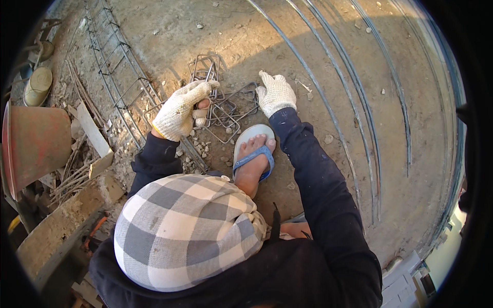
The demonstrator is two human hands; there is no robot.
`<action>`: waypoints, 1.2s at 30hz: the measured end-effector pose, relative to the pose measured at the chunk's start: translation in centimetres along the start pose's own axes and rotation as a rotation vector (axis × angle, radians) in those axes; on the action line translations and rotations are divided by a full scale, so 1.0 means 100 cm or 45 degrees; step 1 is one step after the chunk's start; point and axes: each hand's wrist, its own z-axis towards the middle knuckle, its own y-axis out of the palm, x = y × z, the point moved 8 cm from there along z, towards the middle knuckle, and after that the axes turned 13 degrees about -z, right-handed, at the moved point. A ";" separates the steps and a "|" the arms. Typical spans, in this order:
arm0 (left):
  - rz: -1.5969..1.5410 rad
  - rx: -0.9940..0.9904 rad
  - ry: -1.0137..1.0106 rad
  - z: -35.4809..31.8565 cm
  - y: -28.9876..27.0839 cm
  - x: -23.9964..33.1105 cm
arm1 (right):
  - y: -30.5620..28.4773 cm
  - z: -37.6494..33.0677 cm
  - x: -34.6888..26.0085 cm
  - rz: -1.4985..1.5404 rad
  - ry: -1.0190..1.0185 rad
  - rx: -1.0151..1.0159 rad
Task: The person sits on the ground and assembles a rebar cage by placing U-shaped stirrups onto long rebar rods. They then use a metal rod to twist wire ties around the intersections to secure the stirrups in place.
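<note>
My left hand point(182, 110), in a white knitted glove with bare skin showing at one digit, is closed on a bent steel stirrup point(206, 77) at the upper part of a small pile. Under and beside it, several more square steel stirrups point(223, 114) lie tangled on the dirt. My right hand point(277, 95), also gloved, is at the pile's right side against the corner of another stirrup point(248, 92). Its fingers are curled with the index partly extended; whatever they hold is hidden. A foot in a blue-strapped flip-flop point(267, 159) stands just below the pile.
Left of the pile lies a rebar cage point(120, 77). Long steel bars point(339, 77) stretch along the ground at right. A reddish bucket point(38, 143), wood scraps point(95, 131) and a pale container point(38, 84) crowd the left side. A checked cloth point(179, 226) covers the lower middle.
</note>
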 end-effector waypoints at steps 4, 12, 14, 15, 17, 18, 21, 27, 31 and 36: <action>0.202 0.073 0.114 0.001 -0.018 0.019 | 0.002 0.017 -0.029 -0.233 -0.306 -0.049; 0.614 0.096 0.230 0.029 -0.004 0.020 | -0.076 -0.014 -0.032 0.058 -0.716 0.367; 0.765 0.021 0.260 0.033 0.012 0.019 | -0.106 -0.021 -0.043 0.064 -0.894 0.619; 0.825 -0.036 0.274 0.033 0.019 0.019 | -0.117 -0.017 -0.044 0.093 -0.870 0.674; 0.937 -0.149 0.316 0.030 0.034 0.019 | -0.133 -0.009 -0.045 0.167 -0.811 0.771; 0.804 -0.207 0.262 0.030 0.039 0.014 | -0.132 -0.001 -0.046 0.134 -0.742 0.698; 0.398 -0.197 0.229 0.024 0.039 0.012 | -0.121 0.020 -0.048 0.155 -0.588 0.612; 0.197 -0.055 0.210 0.014 0.014 0.013 | -0.054 0.029 -0.036 0.375 -0.372 0.395; 0.035 0.018 0.186 0.009 -0.007 0.018 | 0.006 0.007 -0.053 0.054 -0.486 -0.032; -0.008 0.055 0.255 -0.002 -0.018 0.027 | 0.001 -0.007 -0.062 -0.301 -0.458 -0.206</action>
